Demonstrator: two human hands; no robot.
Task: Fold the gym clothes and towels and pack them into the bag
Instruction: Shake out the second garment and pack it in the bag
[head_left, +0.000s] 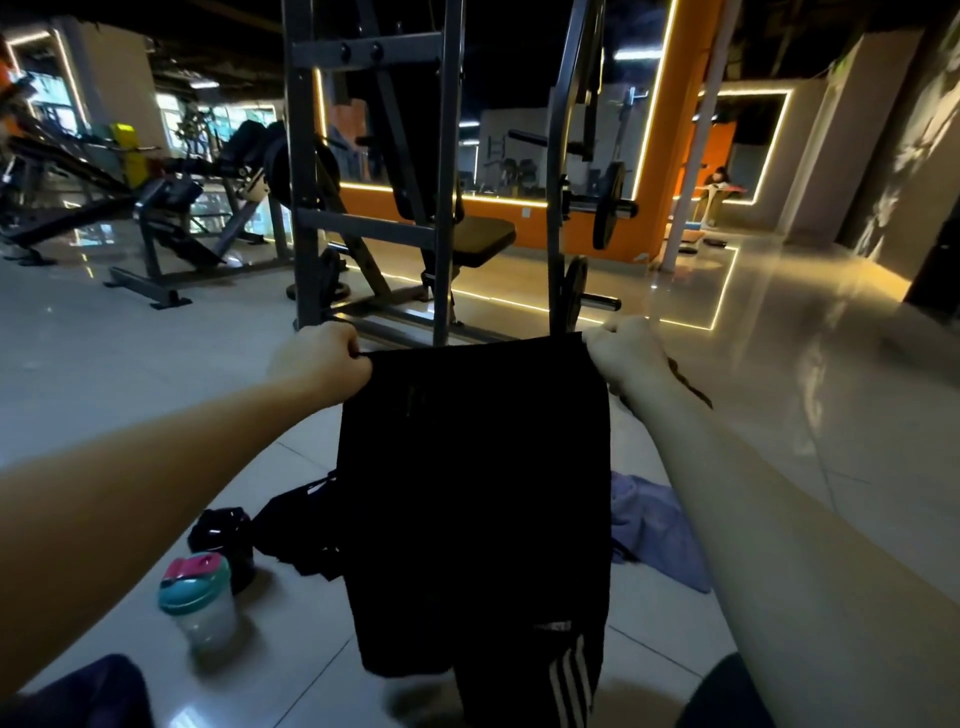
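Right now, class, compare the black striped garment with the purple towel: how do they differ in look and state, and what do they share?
The black garment hangs, pinched at its top corners by the left hand and right hand; the purple towel lies on the floor. The garment hangs flat; the towel is crumpled. The garment bears white stripes; the towel is plain. Neither is folded.
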